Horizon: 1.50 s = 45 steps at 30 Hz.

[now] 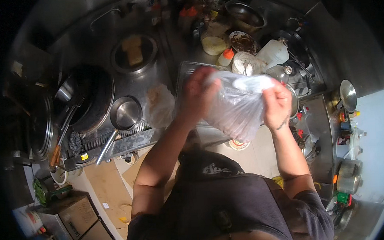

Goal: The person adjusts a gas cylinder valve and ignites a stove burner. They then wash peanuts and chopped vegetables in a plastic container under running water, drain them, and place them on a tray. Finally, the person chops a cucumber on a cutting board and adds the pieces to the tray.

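A translucent plastic bag (236, 109) hangs spread between my two hands above the counter. My right hand (277, 103) pinches its upper right edge, beside a bright white patch. My left hand (199, 94), blurred, holds the left side with the thumb against the film. Whether anything is inside the bag I cannot tell. Behind it lies a rectangular metal tray (188, 66), mostly hidden by the bag and my left hand. Left of that hand, another clear bag (160, 105) with brownish contents rests on the counter.
A steel saucepan (125, 113) has its handle over the counter's front edge. Farther left sits a large dark wok (93, 99). Behind are a round pan (134, 54) with yellowish blocks, a squeeze bottle (225, 57) and a white jug (273, 51). Flattened cardboard (104, 188) covers some floor.
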Available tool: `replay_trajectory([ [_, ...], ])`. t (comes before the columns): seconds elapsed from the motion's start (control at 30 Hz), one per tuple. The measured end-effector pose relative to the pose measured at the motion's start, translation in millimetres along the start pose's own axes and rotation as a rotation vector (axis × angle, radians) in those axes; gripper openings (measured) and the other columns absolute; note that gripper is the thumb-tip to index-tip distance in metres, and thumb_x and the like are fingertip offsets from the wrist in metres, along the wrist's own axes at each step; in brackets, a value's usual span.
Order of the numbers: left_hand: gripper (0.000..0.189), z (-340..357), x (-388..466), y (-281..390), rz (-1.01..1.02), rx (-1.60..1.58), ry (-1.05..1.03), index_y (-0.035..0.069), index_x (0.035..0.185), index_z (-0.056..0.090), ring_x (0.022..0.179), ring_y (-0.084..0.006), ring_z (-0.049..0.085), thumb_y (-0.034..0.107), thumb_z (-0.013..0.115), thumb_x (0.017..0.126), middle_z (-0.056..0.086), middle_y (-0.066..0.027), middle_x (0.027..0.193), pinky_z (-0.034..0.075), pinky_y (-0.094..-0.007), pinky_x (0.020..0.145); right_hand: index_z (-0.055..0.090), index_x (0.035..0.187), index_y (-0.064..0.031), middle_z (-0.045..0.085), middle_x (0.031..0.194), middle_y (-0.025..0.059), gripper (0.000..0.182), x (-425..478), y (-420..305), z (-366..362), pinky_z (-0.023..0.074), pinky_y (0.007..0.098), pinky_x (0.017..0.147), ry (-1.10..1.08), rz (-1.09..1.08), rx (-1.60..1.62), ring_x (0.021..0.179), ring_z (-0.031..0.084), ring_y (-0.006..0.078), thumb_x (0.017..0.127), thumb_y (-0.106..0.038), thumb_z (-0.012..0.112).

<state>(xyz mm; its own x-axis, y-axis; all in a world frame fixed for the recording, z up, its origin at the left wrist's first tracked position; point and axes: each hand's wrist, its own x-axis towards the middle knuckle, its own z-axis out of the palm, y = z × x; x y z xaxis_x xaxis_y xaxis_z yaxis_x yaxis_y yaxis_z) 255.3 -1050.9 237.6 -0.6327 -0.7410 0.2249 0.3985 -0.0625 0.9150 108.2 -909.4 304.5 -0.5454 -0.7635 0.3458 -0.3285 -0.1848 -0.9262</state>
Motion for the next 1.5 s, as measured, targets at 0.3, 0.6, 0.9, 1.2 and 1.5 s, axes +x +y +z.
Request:
replay_trajectory([
  [0.3,0.056,-50.0,-36.9,-106.7,0.147,0.467,-0.097,0.002,0.132,0.048,0.118,-0.026,0.053,0.03,0.067,0.087,0.056,-0.0109,0.128,0.045,-0.0412,0.097,0.055,0.079,-0.0108,0.061,0.072,0.0034,0.03,71.1,-48.5,23.0,0.0558,0.0327,0.069,-0.243,0.65,1.224,0.07,0.065,0.0203,0.103,-0.025,0.043],
  [0.6,0.074,-8.8,-109.6,-144.4,-0.916,-0.56,0.039,0.012,0.14,0.038,0.091,-0.0235,0.064,0.065,0.049,0.089,0.059,-0.0083,0.12,0.056,-0.0354,0.072,0.054,0.108,-0.001,0.061,0.091,0.01,0.019,124.6,223.9,26.5,0.0541,0.0324,0.066,-0.024,0.999,0.403,0.073,0.06,0.0201,0.101,-0.016,0.044],
  [0.9,0.046,-29.4,-105.7,-146.5,-0.529,0.26,0.427,0.003,0.117,0.051,0.077,-0.0238,0.065,0.03,0.072,0.085,0.062,-0.0132,0.094,0.053,-0.0351,0.064,0.05,0.125,0.0047,0.065,0.106,0.0204,0.05,87.2,283.5,85.5,0.0502,0.0357,0.085,-0.497,0.295,-0.52,0.095,0.064,0.0284,0.089,-0.027,0.064],
  [1.2,0.016,-32.7,-68.6,-183.0,-0.19,0.632,0.317,0.001,0.085,0.059,0.06,-0.0172,0.059,0.014,0.069,0.085,0.06,-0.0062,0.066,0.047,-0.0336,0.057,0.071,0.088,-0.0021,0.069,0.08,0.0042,0.009,99.9,277.1,66.1,0.0487,0.0271,0.065,-0.255,0.248,-0.265,0.07,0.06,0.012,0.085,-0.004,0.064],
  [1.5,0.01,-5.5,19.9,-84.5,-0.236,0.299,0.069,0.005,0.081,0.06,0.059,-0.0085,0.057,0.009,0.067,0.087,0.062,-0.0012,0.068,0.047,-0.0244,0.054,0.07,0.096,-0.0002,0.062,0.075,-0.0036,0.013,110.9,125.9,22.4,0.0411,0.019,0.06,-0.196,0.204,-0.247,0.066,0.051,0.0034,0.085,-0.008,0.07],
])
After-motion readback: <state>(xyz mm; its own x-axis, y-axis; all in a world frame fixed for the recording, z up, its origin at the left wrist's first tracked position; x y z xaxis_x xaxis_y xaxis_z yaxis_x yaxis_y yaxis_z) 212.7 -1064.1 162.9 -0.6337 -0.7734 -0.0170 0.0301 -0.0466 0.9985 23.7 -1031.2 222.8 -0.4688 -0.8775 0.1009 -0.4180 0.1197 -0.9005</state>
